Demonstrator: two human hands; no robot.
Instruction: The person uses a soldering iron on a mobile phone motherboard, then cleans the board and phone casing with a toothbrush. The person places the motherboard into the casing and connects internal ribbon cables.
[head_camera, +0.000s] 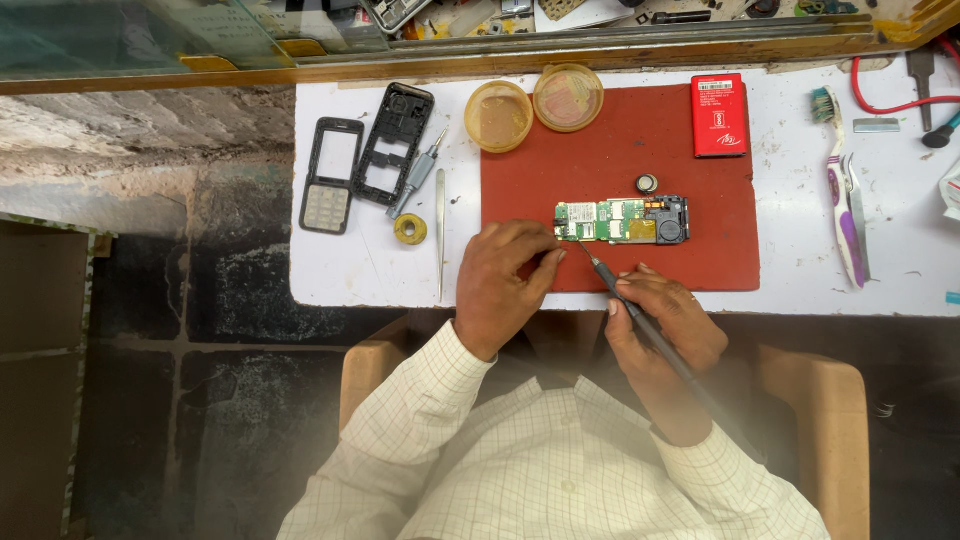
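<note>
Circuit board (622, 220) lies mid-frame on red mat (620, 170); left hand (503, 285) pins its edge steady while right hand (660, 325) grips soldering iron (640, 320), tip at the board

board's left end (562, 222): behind left hand (503, 285) | iron's cable (730, 420): blurred | pliers (922, 75): cut by top edge

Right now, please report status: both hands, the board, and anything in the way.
Left hand steadies circuit board at its left end. Right hand grips soldering iron, tip at board. Small round cell close by, apart.
</note>
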